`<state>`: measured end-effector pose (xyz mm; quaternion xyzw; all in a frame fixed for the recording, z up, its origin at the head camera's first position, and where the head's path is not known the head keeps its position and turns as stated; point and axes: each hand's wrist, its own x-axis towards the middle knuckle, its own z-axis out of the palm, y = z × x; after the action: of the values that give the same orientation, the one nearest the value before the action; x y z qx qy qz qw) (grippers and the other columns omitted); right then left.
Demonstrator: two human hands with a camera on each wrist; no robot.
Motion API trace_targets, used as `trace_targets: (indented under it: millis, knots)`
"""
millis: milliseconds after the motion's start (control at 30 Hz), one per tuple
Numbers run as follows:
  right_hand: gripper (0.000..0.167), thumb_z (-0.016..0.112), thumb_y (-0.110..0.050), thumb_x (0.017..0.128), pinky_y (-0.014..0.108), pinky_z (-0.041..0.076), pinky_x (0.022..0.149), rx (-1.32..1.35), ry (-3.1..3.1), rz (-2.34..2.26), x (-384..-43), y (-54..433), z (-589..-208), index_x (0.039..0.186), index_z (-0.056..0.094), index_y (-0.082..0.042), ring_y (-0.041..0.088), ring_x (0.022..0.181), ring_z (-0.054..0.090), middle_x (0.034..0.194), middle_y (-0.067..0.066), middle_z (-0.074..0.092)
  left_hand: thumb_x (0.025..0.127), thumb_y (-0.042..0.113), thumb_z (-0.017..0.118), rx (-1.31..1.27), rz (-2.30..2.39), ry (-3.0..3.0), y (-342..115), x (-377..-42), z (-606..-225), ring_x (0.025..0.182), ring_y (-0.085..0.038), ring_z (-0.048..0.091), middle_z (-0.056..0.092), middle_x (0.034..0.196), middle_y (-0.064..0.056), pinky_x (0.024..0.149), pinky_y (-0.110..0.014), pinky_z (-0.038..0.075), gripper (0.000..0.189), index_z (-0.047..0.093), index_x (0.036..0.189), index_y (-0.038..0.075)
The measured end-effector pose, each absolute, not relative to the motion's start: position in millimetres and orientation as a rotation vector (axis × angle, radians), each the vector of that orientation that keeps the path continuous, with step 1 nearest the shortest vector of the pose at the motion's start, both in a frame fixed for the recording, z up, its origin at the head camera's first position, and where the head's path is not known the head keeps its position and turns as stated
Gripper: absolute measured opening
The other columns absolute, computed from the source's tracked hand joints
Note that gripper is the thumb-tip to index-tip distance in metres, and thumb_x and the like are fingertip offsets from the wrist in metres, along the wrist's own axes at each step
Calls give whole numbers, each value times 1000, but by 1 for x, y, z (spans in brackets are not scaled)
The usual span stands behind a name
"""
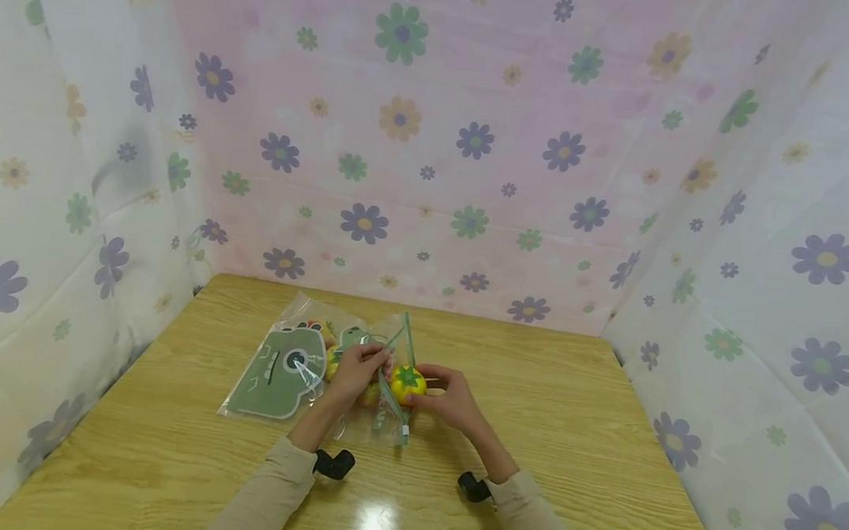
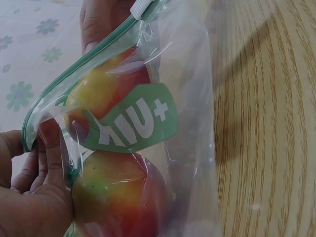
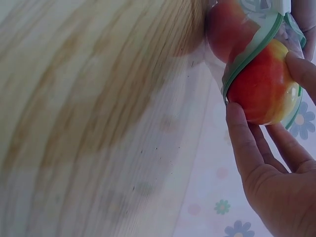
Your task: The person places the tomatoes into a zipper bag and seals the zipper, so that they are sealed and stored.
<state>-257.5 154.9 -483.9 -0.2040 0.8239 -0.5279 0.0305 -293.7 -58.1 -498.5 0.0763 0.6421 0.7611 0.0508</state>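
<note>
A clear zip bag (image 1: 392, 430) with a green-edged mouth lies in front of me, its opening facing right. My left hand (image 1: 354, 375) pinches the edge of that mouth, fingers curled over the green strip in the left wrist view. At the opening, my right hand (image 1: 456, 399) holds a yellow-and-red tomato (image 3: 261, 86) with a green star-shaped top, thumb and fingers spread around it. The green strip runs along the tomato's side in the right wrist view. Through the plastic show round red-yellow fruits (image 2: 118, 192) and a green label (image 2: 138, 118).
Left of the hands lies a clear bag (image 1: 298, 303) printed with a green cartoon face (image 1: 277, 377). A white zip slider (image 1: 405, 430) sits at the mouth's near end. The wooden table (image 1: 531, 428) is enclosed by flowered cloth (image 1: 430, 139) at the back and sides.
</note>
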Motion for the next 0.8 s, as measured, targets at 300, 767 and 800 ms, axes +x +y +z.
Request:
trace_targets:
  millis: [300, 767, 800]
  knots:
    - [55, 78, -14, 91, 41, 60, 89, -676, 2542, -1585, -266, 159, -501, 140, 58, 1, 41, 117, 63, 139, 21, 60, 105, 9, 56, 219, 2322, 1944, -58, -292, -498, 69, -13, 62, 65, 82, -9, 65, -22, 57, 24, 63, 111, -13]
    - [51, 68, -12, 99, 44, 57, 97, -776, 2504, -1507, -265, 164, -494, 144, 52, 4, 40, 123, 60, 145, 23, 54, 105, 9, 55, 192, 2342, 1938, -57, -290, -497, 70, -13, 62, 65, 82, -7, 65, -23, 58, 26, 61, 115, -15]
    - [51, 68, -12, 99, 42, 57, 96, -770, 2513, -1503, -265, 163, -495, 144, 52, 4, 40, 122, 61, 145, 23, 54, 106, 9, 55, 192, 2340, 1939, -57, -290, -496, 70, -13, 62, 65, 83, -7, 66, -23, 58, 27, 61, 116, -15]
